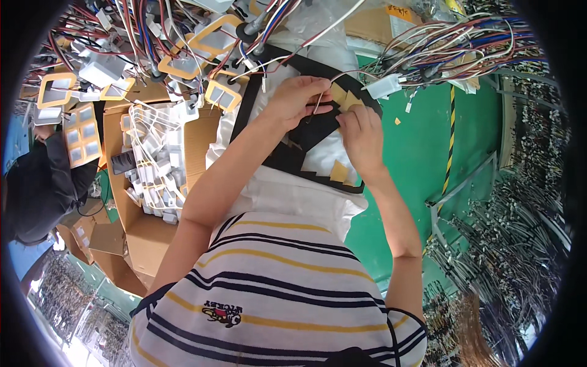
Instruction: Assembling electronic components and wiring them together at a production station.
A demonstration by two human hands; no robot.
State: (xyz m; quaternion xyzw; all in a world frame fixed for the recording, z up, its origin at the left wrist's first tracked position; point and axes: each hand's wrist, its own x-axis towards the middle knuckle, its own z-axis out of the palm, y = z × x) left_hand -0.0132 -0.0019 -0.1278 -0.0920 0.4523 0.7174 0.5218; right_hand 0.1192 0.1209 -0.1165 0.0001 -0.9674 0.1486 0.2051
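My left hand (293,101) pinches a thin pale wire (318,98); my right hand (362,131) grips tan paper tape (343,100) over a black frame (287,156). Wrapping seems underway; next needs steady tension.

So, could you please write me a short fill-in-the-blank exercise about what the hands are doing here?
1. The left hand pinches a thin white ____ above the black board.
2. The right hand holds a small piece of ____-coloured tape.
3. The cardboard box of white parts lies to the person's ____.
4. The work surface is ____ in colour.

Missing words: wire; tan; left; green
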